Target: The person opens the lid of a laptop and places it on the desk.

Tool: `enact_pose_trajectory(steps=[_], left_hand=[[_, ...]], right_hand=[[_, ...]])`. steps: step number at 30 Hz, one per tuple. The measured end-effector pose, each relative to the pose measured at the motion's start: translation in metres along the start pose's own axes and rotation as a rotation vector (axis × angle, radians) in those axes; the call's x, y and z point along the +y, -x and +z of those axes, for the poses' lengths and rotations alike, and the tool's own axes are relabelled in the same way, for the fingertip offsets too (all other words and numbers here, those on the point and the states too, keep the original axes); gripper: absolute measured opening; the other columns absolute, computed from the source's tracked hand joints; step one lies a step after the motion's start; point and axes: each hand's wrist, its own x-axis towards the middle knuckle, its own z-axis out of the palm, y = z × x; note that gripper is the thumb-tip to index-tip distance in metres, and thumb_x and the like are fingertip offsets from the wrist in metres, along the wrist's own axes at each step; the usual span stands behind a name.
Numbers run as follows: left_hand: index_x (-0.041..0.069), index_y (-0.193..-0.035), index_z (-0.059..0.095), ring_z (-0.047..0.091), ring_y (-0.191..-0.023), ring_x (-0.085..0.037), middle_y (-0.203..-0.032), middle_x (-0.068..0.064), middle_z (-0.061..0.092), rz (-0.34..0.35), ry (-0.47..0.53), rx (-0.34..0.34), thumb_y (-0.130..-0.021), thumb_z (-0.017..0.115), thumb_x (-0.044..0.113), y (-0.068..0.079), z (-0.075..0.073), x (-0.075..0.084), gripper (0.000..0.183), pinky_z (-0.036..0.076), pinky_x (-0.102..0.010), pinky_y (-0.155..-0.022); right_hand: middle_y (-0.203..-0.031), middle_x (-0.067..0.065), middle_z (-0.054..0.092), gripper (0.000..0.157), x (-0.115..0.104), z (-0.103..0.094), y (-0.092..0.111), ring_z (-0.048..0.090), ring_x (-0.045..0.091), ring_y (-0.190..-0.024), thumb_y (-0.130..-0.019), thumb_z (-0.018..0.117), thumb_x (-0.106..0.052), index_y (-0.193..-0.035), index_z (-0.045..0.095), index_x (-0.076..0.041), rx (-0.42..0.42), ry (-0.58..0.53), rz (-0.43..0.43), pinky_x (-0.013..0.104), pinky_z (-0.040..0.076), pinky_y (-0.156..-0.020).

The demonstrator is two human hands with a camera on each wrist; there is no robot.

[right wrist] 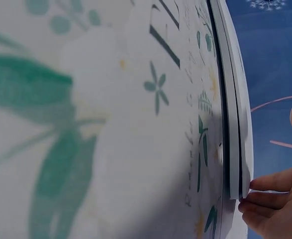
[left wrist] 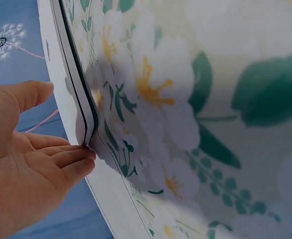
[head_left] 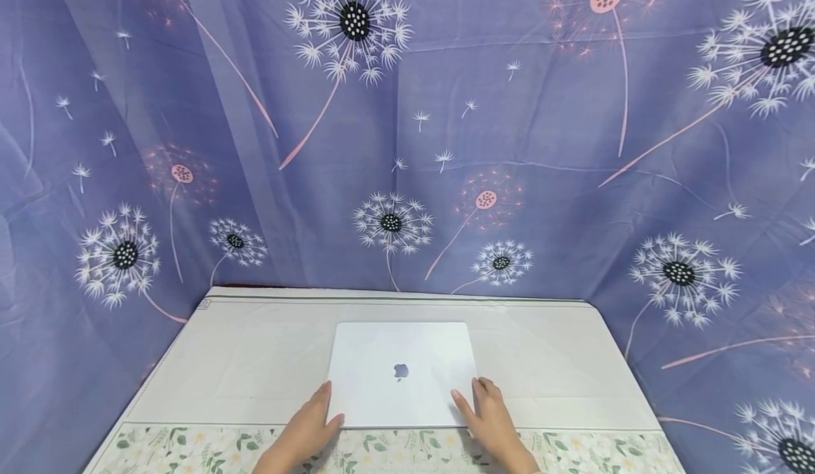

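Observation:
A closed silver laptop (head_left: 402,400) with a dark apple logo lies flat on the table, logo side up. My left hand (head_left: 304,430) is at its left front corner. In the left wrist view, the fairly straight fingers (left wrist: 68,158) touch the laptop's edge from the side, and the thumb stands away from them. Across from it, my right hand (head_left: 494,426) is at the laptop's right side. The right wrist view has those fingertips (right wrist: 255,191) against the edge, with the thumb only partly in view.
The table wears a plain white cover (head_left: 255,361) with a floral strip (head_left: 210,449) along its front. Behind and on both sides hangs a blue-purple curtain (head_left: 446,106) printed with dandelions.

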Motion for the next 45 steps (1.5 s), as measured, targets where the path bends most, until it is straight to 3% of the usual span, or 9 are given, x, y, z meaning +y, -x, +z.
enact_pose_trajectory(steps=[6,20,33,40,45], left_hand=[[-0.014,-0.139,0.037,0.038,-0.133,-0.043,-0.143,-0.031,0.039,-0.037,-0.008,0.0,-0.089,0.066,0.027,0.001,-0.002,0.0,0.07,0.031,-0.058,-0.11],[-0.014,-0.139,0.037,0.038,-0.133,-0.043,-0.145,-0.03,0.038,-0.048,0.009,0.025,-0.088,0.065,0.025,0.006,-0.004,0.005,0.07,0.03,-0.057,-0.111],[-0.013,-0.142,0.033,0.034,-0.136,-0.044,-0.148,-0.031,0.031,0.007,0.043,0.029,-0.088,0.066,0.028,0.007,0.004,-0.007,0.075,0.028,-0.058,-0.111],[-0.013,-0.144,0.028,0.029,-0.137,-0.046,-0.15,-0.033,0.026,0.056,0.096,0.012,-0.081,0.072,0.039,0.008,0.005,-0.011,0.093,0.025,-0.059,-0.111],[-0.008,-0.146,0.028,0.029,-0.138,-0.044,-0.151,-0.028,0.027,0.088,0.104,0.02,-0.075,0.076,0.041,0.01,0.005,-0.011,0.099,0.024,-0.058,-0.112]], right_hand=[[-0.133,0.036,0.044,0.075,-0.004,0.001,0.0,0.043,0.048,-0.127,-0.095,0.052,-0.051,-0.128,0.05,0.016,-0.005,-0.001,-0.007,0.058,0.037,-0.106],[-0.134,0.035,0.044,0.076,-0.003,0.002,0.001,0.044,0.047,-0.127,-0.094,0.053,-0.053,-0.128,0.05,0.015,-0.022,0.004,-0.005,0.057,0.039,-0.105],[-0.137,0.034,0.041,0.068,-0.002,0.003,0.003,0.04,0.047,-0.13,-0.096,0.054,-0.044,-0.132,0.047,0.014,-0.03,0.019,-0.027,0.057,0.037,-0.106],[-0.14,0.029,0.041,0.058,-0.009,0.004,0.003,0.041,0.043,-0.131,-0.094,0.061,-0.036,-0.129,0.052,0.01,-0.001,0.058,-0.124,0.055,0.038,-0.107],[-0.141,0.024,0.044,0.055,-0.017,0.008,0.001,0.043,0.038,-0.132,-0.092,0.063,-0.033,-0.129,0.054,0.006,-0.038,0.047,-0.226,0.052,0.039,-0.107]])
